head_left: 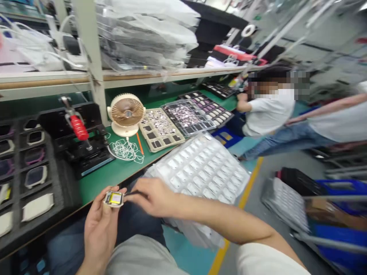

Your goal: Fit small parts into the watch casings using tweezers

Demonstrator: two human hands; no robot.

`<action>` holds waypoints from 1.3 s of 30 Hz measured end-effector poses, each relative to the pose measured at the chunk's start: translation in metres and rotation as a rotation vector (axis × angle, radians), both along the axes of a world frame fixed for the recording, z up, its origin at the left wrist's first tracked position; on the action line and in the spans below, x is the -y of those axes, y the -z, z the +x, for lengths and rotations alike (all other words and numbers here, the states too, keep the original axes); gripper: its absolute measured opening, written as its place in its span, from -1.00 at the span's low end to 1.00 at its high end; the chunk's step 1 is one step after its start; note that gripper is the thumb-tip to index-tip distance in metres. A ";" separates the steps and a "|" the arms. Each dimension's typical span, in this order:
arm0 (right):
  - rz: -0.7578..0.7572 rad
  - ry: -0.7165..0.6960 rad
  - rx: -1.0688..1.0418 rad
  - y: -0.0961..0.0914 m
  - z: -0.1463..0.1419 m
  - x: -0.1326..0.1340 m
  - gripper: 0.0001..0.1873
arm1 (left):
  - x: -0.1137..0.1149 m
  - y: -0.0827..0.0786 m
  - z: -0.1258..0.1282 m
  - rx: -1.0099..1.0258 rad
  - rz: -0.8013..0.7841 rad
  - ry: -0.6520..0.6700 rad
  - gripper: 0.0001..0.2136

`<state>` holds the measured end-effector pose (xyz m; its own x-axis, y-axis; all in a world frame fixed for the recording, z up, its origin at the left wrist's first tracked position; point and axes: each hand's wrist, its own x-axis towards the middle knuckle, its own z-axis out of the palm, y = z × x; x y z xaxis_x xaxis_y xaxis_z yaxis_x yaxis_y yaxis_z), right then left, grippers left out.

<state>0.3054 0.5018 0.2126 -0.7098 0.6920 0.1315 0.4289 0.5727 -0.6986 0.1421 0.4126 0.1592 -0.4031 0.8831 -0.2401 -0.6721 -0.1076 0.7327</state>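
Note:
Low in the view, my left hand (101, 225) grips a small watch case (114, 198) between thumb and fingers. Its back is off, showing a pale, yellow-edged part inside a light frame. My right hand (156, 196) is closed around a thin dark tool, probably tweezers (136, 193), whose tip reaches the right edge of the case. Whether the tip touches it, I cannot tell. Both hands are above my lap, in front of the green bench (97, 183).
Foam trays of watch cases (36, 156) lie left, beside a press with a red handle (78, 128). Behind are a fan (127, 112), a cable (126, 149) and a parts tray (166, 143). A stack of clear blister trays (200, 172) stands right. Two people (268, 109) are farther off.

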 end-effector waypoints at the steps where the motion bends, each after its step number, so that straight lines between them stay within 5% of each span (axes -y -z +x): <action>1: 0.023 0.060 0.134 -0.001 0.019 -0.011 -0.82 | -0.002 0.003 -0.002 0.051 -0.063 0.075 -0.64; 6: 0.063 0.594 0.665 0.005 0.124 -0.064 -0.78 | -0.009 0.015 -0.005 0.192 -0.233 0.375 -0.57; 12: -0.017 0.705 0.803 0.028 0.159 -0.080 -0.77 | -0.014 0.013 0.006 0.177 -0.274 0.480 -0.58; 18: 0.015 0.783 0.688 0.015 0.140 -0.063 -0.79 | -0.014 0.011 0.010 0.190 -0.180 0.558 -0.63; 21: -0.010 0.674 0.388 0.015 0.103 -0.027 -0.80 | -0.013 0.006 0.013 0.141 -0.126 0.597 -0.62; 26: -0.332 0.468 -0.144 0.022 0.040 0.027 -0.83 | -0.006 0.003 0.009 0.108 -0.088 0.645 -0.61; 31: -0.641 0.347 -0.362 0.017 0.022 0.038 -0.58 | 0.003 0.009 -0.009 0.148 -0.063 0.614 -0.58; 36: -1.012 0.381 -0.554 0.020 0.010 0.044 -0.61 | 0.009 0.017 -0.020 0.169 -0.027 0.625 -0.58; 39: -0.914 0.410 -0.599 0.022 0.005 0.049 -0.65 | 0.013 0.017 -0.026 0.139 -0.018 0.591 -0.59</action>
<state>0.3100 0.4529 0.1903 -0.4044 0.8653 -0.2963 -0.0725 -0.3533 -0.9327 0.1163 0.4001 0.1424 0.1909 0.9432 -0.2719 -0.7036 0.3246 0.6321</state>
